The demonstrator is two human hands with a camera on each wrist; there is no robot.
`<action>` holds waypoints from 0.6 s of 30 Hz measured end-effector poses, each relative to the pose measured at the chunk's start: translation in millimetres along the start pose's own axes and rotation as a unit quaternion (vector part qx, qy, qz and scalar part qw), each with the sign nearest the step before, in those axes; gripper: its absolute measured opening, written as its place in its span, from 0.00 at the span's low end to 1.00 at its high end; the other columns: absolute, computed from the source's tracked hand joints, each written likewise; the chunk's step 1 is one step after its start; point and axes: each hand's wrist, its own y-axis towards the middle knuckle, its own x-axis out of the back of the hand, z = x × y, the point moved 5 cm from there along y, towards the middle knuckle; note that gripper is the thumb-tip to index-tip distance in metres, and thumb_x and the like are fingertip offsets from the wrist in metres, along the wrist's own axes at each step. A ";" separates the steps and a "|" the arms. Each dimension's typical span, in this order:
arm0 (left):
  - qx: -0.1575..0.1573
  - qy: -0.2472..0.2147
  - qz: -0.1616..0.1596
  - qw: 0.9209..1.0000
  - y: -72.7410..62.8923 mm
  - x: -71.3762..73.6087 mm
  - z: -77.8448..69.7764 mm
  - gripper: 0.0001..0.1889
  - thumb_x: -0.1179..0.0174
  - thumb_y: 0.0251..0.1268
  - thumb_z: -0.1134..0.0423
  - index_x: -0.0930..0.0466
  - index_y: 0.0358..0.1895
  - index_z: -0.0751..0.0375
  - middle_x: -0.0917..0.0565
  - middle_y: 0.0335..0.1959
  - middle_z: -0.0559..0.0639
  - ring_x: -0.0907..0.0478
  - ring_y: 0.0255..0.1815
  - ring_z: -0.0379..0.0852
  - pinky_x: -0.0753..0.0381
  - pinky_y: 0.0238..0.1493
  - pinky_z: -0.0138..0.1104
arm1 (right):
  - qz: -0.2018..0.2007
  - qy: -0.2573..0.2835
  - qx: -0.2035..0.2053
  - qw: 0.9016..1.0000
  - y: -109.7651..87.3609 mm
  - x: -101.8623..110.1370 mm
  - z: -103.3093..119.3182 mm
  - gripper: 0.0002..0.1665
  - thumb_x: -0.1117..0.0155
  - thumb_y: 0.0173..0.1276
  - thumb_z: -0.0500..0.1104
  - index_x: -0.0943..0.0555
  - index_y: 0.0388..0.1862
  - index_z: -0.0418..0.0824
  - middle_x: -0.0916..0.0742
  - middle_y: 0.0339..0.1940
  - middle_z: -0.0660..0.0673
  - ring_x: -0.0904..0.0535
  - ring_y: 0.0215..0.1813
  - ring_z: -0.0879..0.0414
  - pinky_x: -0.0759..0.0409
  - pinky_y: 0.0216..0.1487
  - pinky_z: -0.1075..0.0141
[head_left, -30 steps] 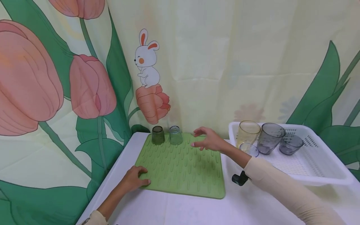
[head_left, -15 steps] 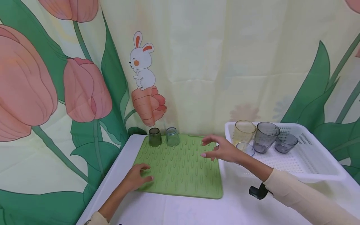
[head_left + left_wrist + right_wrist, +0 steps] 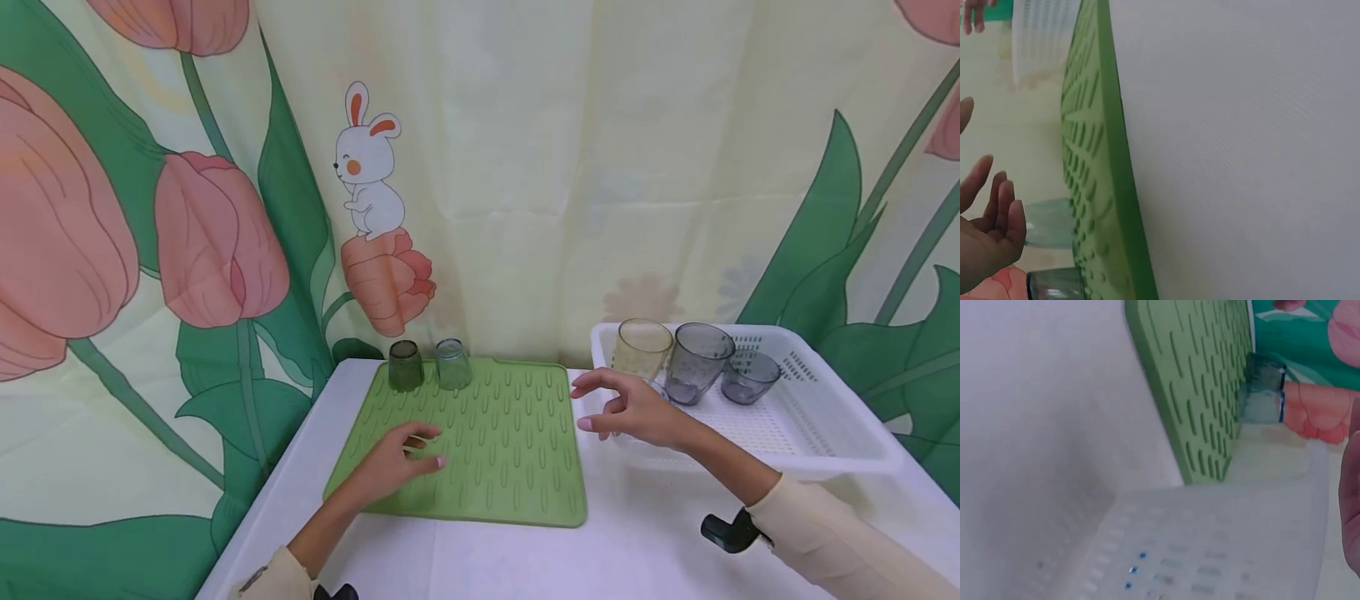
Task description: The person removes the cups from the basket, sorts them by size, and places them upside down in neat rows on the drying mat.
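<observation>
Above the front half of a green ridged mat (image 3: 502, 450) hovers my left hand (image 3: 393, 462), fingers loosely bent and holding nothing. My right hand (image 3: 630, 408) is held with thumb and fingers apart, in front of the near left corner of a white basket (image 3: 832, 458). A dark grey glass (image 3: 406, 367) and a pale blue glass (image 3: 453, 365) stand side by side at the mat's back left. Inside the basket are a yellow-tinted glass (image 3: 642, 350), a tall grey glass (image 3: 697, 367) and a short grey glass (image 3: 750, 379). Another glass there is mostly hidden behind my right hand.
A white cloth (image 3: 480, 562) covers the table under the mat and basket. Behind it hangs a curtain (image 3: 517, 167) printed with tulips and a rabbit. The basket's slotted wall (image 3: 1197, 537) rises close below the right wrist camera.
My right hand has moved right, from over the mat to the basket's near left corner. My left hand has moved right from the mat's left edge. The glasses have stayed put.
</observation>
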 end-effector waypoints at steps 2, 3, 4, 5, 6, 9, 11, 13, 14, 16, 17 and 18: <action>-0.007 -0.010 0.008 1.000 2.9 -4.0 -6.5 0.25 0.30 0.63 0.52 0.21 0.60 0.58 0.20 0.60 0.58 0.24 0.59 0.59 0.24 0.57 0.46 | -0.002 0.002 0.006 1.000 -5.2 6.3 -2.4 0.31 0.27 0.63 0.36 0.27 0.64 0.36 0.18 0.57 0.40 0.15 0.26 0.45 0.15 0.32 0.58; -0.010 -0.014 0.012 1.000 3.9 -5.7 -9.7 0.25 0.30 0.63 0.52 0.21 0.60 0.58 0.20 0.60 0.58 0.24 0.59 0.59 0.24 0.57 0.46 | -0.003 0.004 0.009 1.000 -7.7 9.4 -3.6 0.31 0.27 0.63 0.35 0.27 0.64 0.36 0.18 0.56 0.42 0.15 0.26 0.45 0.15 0.32 0.58; -0.012 -0.015 0.014 1.000 5.5 -7.2 -13.4 0.24 0.30 0.63 0.52 0.21 0.59 0.57 0.20 0.59 0.58 0.24 0.59 0.58 0.24 0.56 0.45 | -0.005 0.001 0.011 1.000 -10.3 13.4 -4.7 0.31 0.28 0.63 0.35 0.27 0.64 0.36 0.17 0.56 0.44 0.15 0.26 0.45 0.15 0.32 0.57; -0.015 -0.016 0.016 1.000 6.8 -8.5 -16.9 0.24 0.30 0.62 0.52 0.21 0.59 0.56 0.20 0.59 0.58 0.24 0.58 0.58 0.24 0.56 0.44 | -0.007 -0.001 0.013 1.000 -12.6 17.3 -5.8 0.31 0.28 0.63 0.35 0.27 0.64 0.37 0.17 0.56 0.46 0.15 0.27 0.46 0.15 0.33 0.57; -0.017 -0.017 0.017 1.000 8.0 -9.7 -19.8 0.24 0.30 0.62 0.52 0.21 0.59 0.56 0.20 0.59 0.58 0.24 0.58 0.57 0.24 0.56 0.43 | -0.009 -0.003 0.013 1.000 -14.8 21.1 -7.1 0.31 0.29 0.64 0.35 0.27 0.64 0.36 0.17 0.55 0.47 0.14 0.28 0.46 0.14 0.34 0.58; -0.018 -0.014 0.020 1.000 11.3 -12.8 -26.2 0.24 0.29 0.62 0.52 0.21 0.59 0.54 0.20 0.59 0.57 0.24 0.57 0.55 0.25 0.56 0.42 | -0.025 -0.010 0.009 1.000 -21.2 33.5 -12.3 0.31 0.29 0.64 0.34 0.28 0.65 0.35 0.17 0.56 0.43 0.14 0.28 0.48 0.14 0.35 0.59; -0.019 -0.015 0.021 0.999 13.6 -14.6 -29.7 0.24 0.29 0.61 0.52 0.21 0.59 0.53 0.20 0.59 0.57 0.24 0.58 0.55 0.25 0.56 0.42 | -0.040 -0.018 0.003 0.999 -25.2 41.9 -16.9 0.31 0.30 0.65 0.35 0.29 0.65 0.33 0.17 0.57 0.39 0.14 0.28 0.48 0.15 0.34 0.61; -0.024 -0.016 0.024 0.999 16.0 -16.8 -33.1 0.24 0.29 0.61 0.52 0.21 0.59 0.54 0.20 0.59 0.55 0.24 0.58 0.55 0.25 0.56 0.42 | -0.057 -0.032 -0.010 0.998 -29.7 50.9 -23.3 0.32 0.29 0.65 0.36 0.29 0.66 0.32 0.18 0.57 0.37 0.14 0.28 0.49 0.17 0.32 0.61; -0.028 -0.016 0.026 0.999 17.4 -18.1 -34.7 0.24 0.29 0.61 0.52 0.21 0.59 0.54 0.19 0.58 0.54 0.24 0.58 0.56 0.24 0.56 0.42 | -0.064 -0.039 -0.018 0.997 -32.0 55.1 -26.8 0.32 0.30 0.65 0.37 0.30 0.66 0.31 0.18 0.57 0.38 0.14 0.28 0.49 0.17 0.31 0.62; -0.036 -0.019 0.031 0.999 20.7 -21.1 -37.9 0.25 0.29 0.61 0.52 0.21 0.59 0.55 0.19 0.57 0.52 0.24 0.58 0.56 0.24 0.56 0.43 | -0.077 -0.052 -0.034 0.995 -36.7 63.3 -34.7 0.34 0.30 0.66 0.38 0.31 0.67 0.30 0.18 0.58 0.36 0.14 0.28 0.48 0.18 0.29 0.61; -0.041 -0.022 0.034 0.998 22.6 -22.9 -39.6 0.25 0.29 0.62 0.52 0.21 0.60 0.55 0.19 0.57 0.51 0.24 0.58 0.57 0.24 0.56 0.43 | -0.082 -0.057 -0.042 0.994 -39.3 67.0 -38.6 0.34 0.30 0.66 0.38 0.31 0.67 0.30 0.19 0.59 0.35 0.14 0.29 0.47 0.18 0.29 0.61; -0.044 -0.022 0.037 0.998 24.7 -24.7 -40.8 0.25 0.29 0.62 0.52 0.21 0.60 0.55 0.19 0.57 0.50 0.24 0.58 0.57 0.23 0.56 0.43 | -0.085 -0.061 -0.050 0.993 -42.0 70.6 -42.6 0.35 0.30 0.66 0.39 0.32 0.68 0.30 0.19 0.60 0.33 0.14 0.29 0.46 0.18 0.29 0.61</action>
